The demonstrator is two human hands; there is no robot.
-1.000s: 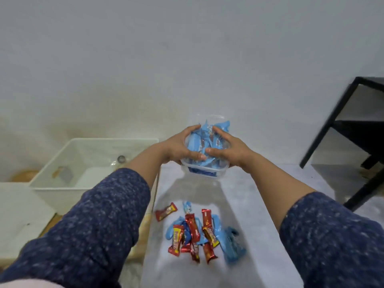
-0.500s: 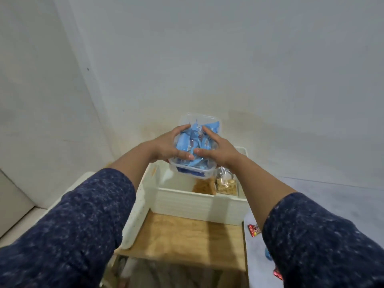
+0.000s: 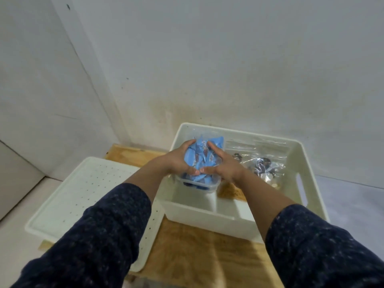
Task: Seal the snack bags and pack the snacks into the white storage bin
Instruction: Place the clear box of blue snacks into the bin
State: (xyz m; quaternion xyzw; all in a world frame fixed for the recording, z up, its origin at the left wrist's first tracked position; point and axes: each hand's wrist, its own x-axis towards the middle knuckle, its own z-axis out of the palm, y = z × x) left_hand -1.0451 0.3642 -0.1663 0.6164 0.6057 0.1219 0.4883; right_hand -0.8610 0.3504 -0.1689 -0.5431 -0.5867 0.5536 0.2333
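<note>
One white storage bin (image 3: 299, 154), standing on one wooden board (image 3: 187, 252). One white perforated lid (image 3: 79, 196) beside it. One clear tub (image 3: 199, 183) of blue-wrapped snacks (image 3: 199, 156), too heaped for me to count, held between my two hands: left hand (image 3: 178, 161), right hand (image 3: 226, 167). One clear bag (image 3: 259, 163) of snacks lying in the bin; contents uncounted.

Smooth white plastic bin (image 3: 307, 163) – glossy blue wrappers (image 3: 199, 156) – rough wooden board (image 3: 197, 252).
</note>
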